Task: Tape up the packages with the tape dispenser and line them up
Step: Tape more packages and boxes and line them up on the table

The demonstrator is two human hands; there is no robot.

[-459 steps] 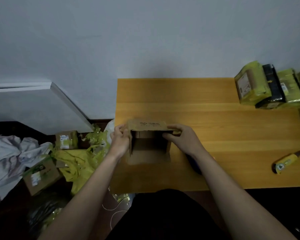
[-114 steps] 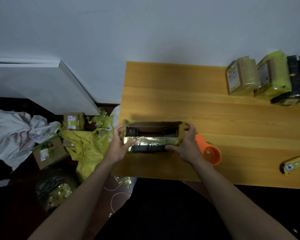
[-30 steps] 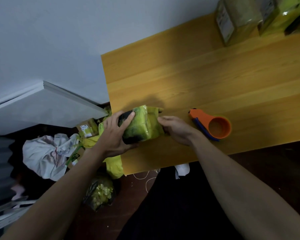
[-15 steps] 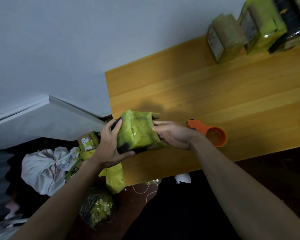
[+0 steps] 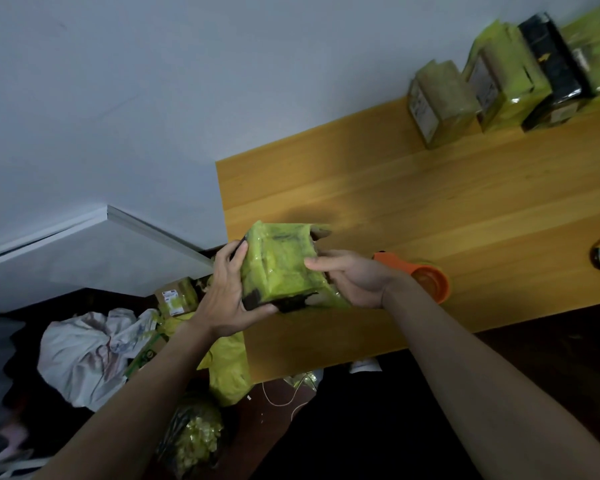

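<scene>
So we've got the package [image 5: 281, 268] up off the table [image 5: 430, 209], clamped between both hands just over the near-left corner. Our left hand [image 5: 227, 292] wraps its left end, thumb under the dark bottom edge and fingers curled up the side, which carries the weight. Our right hand [image 5: 355, 277] cups the other end with its fingers lying along the yellow-green taped face, probably to turn it and check the wrap. Holding it by the ends keeps the taped faces visible.

Just past the right hand sits the orange tape dispenser [image 5: 426, 278], close enough to grab if a seam needs more tape. Far beyond the grip, up to the right against the wall, the finished packages [image 5: 506, 88] stand side by side, so that's likely where this one goes.
</scene>
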